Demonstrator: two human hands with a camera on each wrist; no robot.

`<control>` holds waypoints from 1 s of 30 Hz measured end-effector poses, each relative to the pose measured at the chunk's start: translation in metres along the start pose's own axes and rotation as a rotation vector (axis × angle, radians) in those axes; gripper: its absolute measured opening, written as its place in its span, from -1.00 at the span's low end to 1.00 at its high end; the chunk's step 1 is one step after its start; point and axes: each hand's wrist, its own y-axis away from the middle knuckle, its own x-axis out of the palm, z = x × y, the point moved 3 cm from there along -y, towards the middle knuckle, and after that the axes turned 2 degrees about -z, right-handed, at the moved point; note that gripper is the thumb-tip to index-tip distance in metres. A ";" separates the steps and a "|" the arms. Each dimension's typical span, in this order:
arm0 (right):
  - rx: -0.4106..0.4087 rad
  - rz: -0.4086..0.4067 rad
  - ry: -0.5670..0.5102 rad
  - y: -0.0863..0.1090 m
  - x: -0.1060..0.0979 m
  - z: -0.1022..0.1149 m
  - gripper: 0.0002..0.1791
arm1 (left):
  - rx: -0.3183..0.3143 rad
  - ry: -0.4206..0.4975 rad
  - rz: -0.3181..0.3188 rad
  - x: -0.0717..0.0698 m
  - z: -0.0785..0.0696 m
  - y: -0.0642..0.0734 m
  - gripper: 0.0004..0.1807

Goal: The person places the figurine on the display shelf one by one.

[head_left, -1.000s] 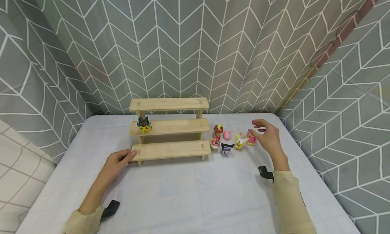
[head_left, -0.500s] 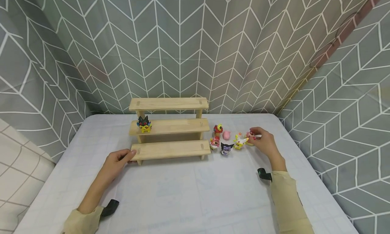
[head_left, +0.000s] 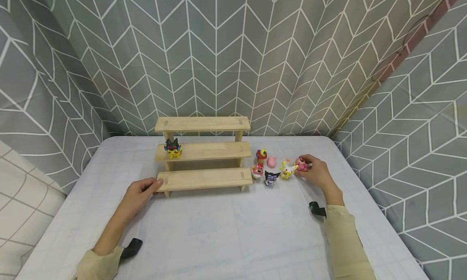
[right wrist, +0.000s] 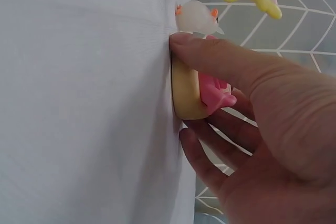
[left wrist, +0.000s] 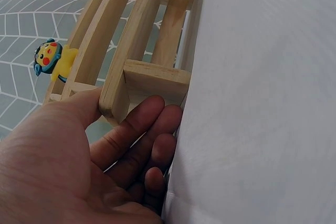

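My left hand grips the left end of the lowest step of a three-step wooden display stand. In the left wrist view its thumb lies against the board's edge and its fingers curl beneath. At the right, my right hand holds a pink figurine between thumb and fingers. The right wrist view shows that figurine's round tan base at the tablecloth, with the thumb across it. A black-eared yellow figurine stands on the left of the middle step.
Between the stand and my right hand, several figurines stand on the white-covered table: a yellow-and-white one, a black-and-purple one, a red-and-white one and a pink pig-like one. A patterned grey curtain hangs behind.
My right hand has come down and left onto the pink figurine, its fingers closing round it. The figurine now shows turned differently between them. My left hand stays on the stand.
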 end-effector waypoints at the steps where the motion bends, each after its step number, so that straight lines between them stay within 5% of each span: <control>1: -0.002 -0.005 -0.003 0.000 0.000 0.000 -0.28 | 0.001 -0.001 -0.001 0.000 0.000 0.000 -0.52; 15: -0.052 -0.235 -0.035 0.004 -0.019 0.003 -0.33 | -0.009 -0.031 0.010 0.000 0.002 -0.001 -0.49; 30: -0.106 -0.266 -0.008 0.009 -0.034 0.027 -0.32 | -0.016 0.019 0.008 -0.001 0.003 0.000 -0.52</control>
